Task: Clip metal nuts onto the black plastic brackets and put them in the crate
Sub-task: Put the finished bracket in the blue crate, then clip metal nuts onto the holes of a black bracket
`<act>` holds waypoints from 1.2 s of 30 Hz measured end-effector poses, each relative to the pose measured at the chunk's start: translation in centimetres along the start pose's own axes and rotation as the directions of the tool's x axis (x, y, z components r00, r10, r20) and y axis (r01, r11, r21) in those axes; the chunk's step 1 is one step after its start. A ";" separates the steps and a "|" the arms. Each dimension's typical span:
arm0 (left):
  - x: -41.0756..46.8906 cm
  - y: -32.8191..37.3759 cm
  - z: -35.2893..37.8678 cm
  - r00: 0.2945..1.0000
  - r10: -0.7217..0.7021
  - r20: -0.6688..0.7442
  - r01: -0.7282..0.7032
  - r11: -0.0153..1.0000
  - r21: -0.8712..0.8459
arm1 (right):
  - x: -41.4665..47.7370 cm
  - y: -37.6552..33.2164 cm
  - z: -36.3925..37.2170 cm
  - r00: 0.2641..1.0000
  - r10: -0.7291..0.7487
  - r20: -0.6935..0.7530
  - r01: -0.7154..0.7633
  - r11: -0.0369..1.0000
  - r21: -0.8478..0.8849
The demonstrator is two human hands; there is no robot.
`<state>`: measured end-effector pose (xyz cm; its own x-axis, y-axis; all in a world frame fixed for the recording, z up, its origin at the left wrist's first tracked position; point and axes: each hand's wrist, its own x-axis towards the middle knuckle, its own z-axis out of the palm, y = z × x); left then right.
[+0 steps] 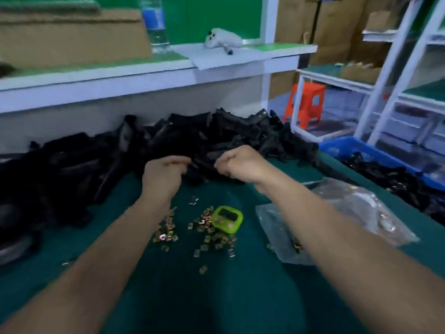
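Green counter (pixel 216 297) holds heaped black brackets (pixel 192 133) at back, metal nuts (pixel 209 227) nearer, blue crate (pixel 349 145) at right. Left hand (pixel 163 174) and right hand (pixel 243 165) reach the heap's edge, fingers (pixel 180 160) curled; what they hold is blurred.

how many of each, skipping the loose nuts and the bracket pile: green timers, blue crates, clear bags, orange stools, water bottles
green timer: 1
blue crate: 1
clear bag: 1
orange stool: 1
water bottle: 1
total: 5
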<state>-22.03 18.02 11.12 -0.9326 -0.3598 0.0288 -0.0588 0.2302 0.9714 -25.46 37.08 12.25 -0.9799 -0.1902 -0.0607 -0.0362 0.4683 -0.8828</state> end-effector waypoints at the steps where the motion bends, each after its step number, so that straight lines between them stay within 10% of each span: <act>1: -0.1 -1.9 -2.2 0.999 -0.024 -0.038 0.026 0.998 0.056 | 0.5 -0.2 1.7 0.998 0.010 0.056 -0.007 0.999 -0.049; 6: -2.8 -10.0 -10.5 0.986 -0.080 -0.148 0.121 0.948 0.294 | 2.9 -1.4 9.3 0.988 0.088 0.129 -0.040 0.940 -0.338; 11: -3.8 -13.6 -13.2 0.992 0.034 -0.124 0.038 0.844 0.535 | 5.5 -1.0 15.7 0.998 -0.007 -0.070 -0.012 0.965 -0.263; 15: -4.3 -13.6 -11.9 0.995 0.055 -0.079 0.016 0.713 0.701 | 8.2 0.0 17.8 0.891 -0.267 -0.368 -0.042 0.757 -0.652; 18: -4.6 -14.5 -11.4 0.988 0.133 0.080 -0.144 0.595 0.791 | 9.6 0.2 18.3 0.942 -0.151 -0.299 -0.126 0.668 -0.733; 27: -4.3 -14.1 -11.2 0.947 0.304 0.102 -0.300 0.725 0.620 | 10.1 0.6 17.8 0.911 -0.202 -0.360 -0.110 0.722 -0.683; 36: -4.7 -13.0 -12.3 0.966 0.093 -0.240 -0.003 0.937 0.349 | 7.3 -1.7 16.1 0.906 -0.215 -0.365 -0.029 0.828 -0.560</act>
<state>-12.52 5.61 1.29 -0.8210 -0.5435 0.1749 -0.1764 0.5328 0.8276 -29.35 20.99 5.79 -0.9516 0.0418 0.3045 -0.1113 0.8766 -0.4683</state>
